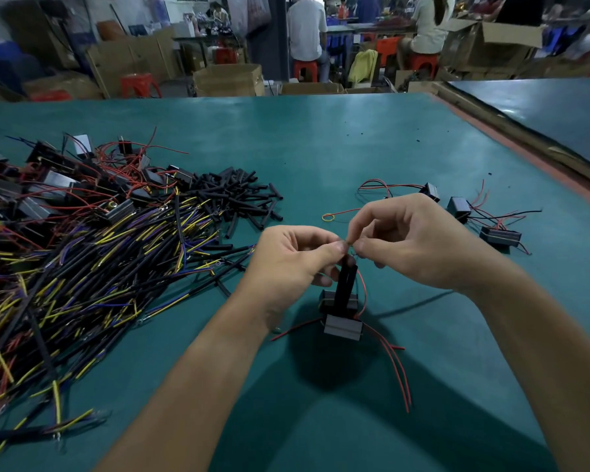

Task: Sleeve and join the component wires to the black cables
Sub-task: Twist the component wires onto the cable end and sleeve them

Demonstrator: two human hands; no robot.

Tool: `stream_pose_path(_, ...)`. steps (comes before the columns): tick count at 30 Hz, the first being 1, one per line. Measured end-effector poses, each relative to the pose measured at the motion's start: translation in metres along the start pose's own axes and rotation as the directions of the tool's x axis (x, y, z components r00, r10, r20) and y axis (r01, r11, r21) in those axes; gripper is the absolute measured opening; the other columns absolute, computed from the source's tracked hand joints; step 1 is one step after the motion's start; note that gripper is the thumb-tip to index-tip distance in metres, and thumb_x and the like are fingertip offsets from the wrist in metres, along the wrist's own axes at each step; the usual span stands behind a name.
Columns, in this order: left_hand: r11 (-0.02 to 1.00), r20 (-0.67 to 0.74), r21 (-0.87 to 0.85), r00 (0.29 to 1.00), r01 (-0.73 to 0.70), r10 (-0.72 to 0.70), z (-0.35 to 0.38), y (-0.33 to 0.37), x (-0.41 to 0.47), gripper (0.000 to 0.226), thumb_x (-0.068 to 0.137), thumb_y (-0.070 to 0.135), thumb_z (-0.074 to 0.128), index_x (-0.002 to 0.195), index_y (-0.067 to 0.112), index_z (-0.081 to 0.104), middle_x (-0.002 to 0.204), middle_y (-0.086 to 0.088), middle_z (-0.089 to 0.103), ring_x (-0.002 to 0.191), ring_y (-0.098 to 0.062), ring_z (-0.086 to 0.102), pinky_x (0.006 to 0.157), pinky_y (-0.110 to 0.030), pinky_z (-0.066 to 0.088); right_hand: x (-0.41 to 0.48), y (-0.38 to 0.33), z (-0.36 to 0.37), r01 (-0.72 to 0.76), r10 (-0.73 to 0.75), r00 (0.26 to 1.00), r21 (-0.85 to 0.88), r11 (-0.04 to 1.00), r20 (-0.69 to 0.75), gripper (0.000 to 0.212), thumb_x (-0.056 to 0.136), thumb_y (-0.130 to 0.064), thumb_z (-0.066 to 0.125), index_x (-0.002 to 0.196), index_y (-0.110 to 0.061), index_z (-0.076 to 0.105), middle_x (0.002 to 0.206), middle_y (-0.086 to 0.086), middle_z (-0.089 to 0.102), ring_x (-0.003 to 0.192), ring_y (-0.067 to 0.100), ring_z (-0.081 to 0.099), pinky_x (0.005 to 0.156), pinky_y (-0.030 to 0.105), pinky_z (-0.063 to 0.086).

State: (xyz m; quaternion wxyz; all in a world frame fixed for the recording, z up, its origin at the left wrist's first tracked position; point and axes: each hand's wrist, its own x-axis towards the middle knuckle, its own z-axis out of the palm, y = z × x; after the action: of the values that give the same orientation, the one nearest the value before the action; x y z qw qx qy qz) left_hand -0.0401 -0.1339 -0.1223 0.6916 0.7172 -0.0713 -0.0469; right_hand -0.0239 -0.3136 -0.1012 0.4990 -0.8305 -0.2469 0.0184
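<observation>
My left hand (295, 258) and my right hand (413, 240) meet above the green table (321, 148), both pinching thin wire ends at one spot between the fingertips. Below that spot two black sleeves (345, 284) hang upright, running down to a small grey-and-black component (342, 321) with red wires (392, 362) trailing to the right. A big pile of black cables (82, 267) with yellow and purple ends lies at the left. Loose black sleeve pieces (242, 195) lie behind it.
More black box components with red wires (48, 185) are heaped at the far left. Three components (458, 206) with wires lie at the right. A yellow rubber band (328, 217) lies near the middle. People sit at benches beyond the table among cardboard boxes.
</observation>
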Motion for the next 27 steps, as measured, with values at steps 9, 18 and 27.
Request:
stream_pose_path(9,0.947,0.124,-0.19,0.964,0.258,-0.237,-0.006,0.006,-0.001,0.017,0.094,0.007,0.057,0.081,0.011,0.068,0.07,-0.002,0.073,0.058,-0.009,0.066,0.058,-0.021,0.054,-0.001,0.002,-0.004,0.049,-0.049,0.999,-0.149,0.988,0.001,0.021,0.085,-0.003,0.068,0.076,-0.022,0.071,0.066,-0.012,0.061,0.052,0.01,0.05,0.053,0.014,0.038)
stream_pose_path(18,0.999,-0.044,0.008,0.998,-0.042,0.042,0.001,0.002,0.0,0.018,0.092,0.003,0.061,0.077,0.006,0.069,0.065,0.001,0.069,0.053,-0.004,0.057,0.054,-0.018,0.049,0.001,-0.002,-0.002,-0.012,0.007,0.997,-0.063,0.998,-0.079,0.022,0.09,-0.007,0.063,0.078,-0.02,0.076,0.065,0.002,0.067,0.059,0.031,0.053,0.057,0.042,0.047)
stream_pose_path(27,0.937,-0.089,0.187,0.945,-0.295,0.315,0.003,-0.005,0.001,0.022,0.089,-0.003,0.063,0.073,0.012,0.068,0.058,0.009,0.065,0.052,0.002,0.056,0.055,-0.013,0.044,0.001,-0.001,0.0,-0.021,0.013,0.999,-0.15,0.988,-0.053,0.026,0.09,-0.002,0.061,0.083,-0.022,0.077,0.071,0.01,0.07,0.057,0.029,0.05,0.056,0.048,0.046)
